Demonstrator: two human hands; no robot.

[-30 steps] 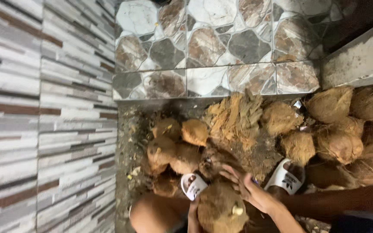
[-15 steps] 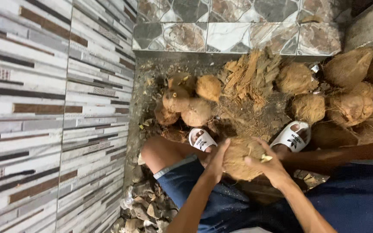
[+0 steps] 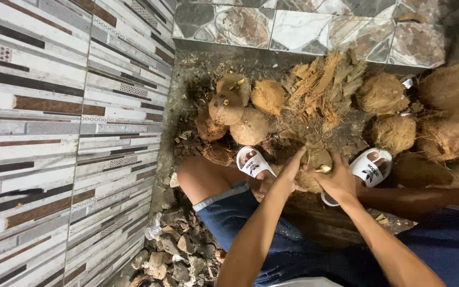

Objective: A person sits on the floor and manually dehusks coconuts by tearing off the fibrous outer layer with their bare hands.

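Roughly L to R: striped tile wall [image 3: 54, 133] fills the left side, w/ a heap of broken shell chips [image 3: 171, 255] at its foot near the person's knee [image 3: 200, 178]. Right of that, a small cluster of husked coconuts [image 3: 237, 114] lies on the far side of the left sandal [image 3: 253, 162]. Then the hands. Left hand [image 3: 288, 175] comes up from near, fingers stretched and laid flat along the left flank of the coconut [image 3: 314, 170]. Right hand [image 3: 341, 180] wraps over the nut's right and top, fingers curled; looks like a small pale chip sits by the thumb, can't tell if it's pinched. So the nut sits directly betw. both hands, touching each, held low betw. the two feet; neither hand is clearly nearer. Its long axis can't be read, mostly covered. Far from it lies a pile of torn husk fibre [image 3: 325, 87]. Right sandal [image 3: 370, 167] is just beside the right hand; unhusked coconuts [image 3: 442, 117] stack up at far right.
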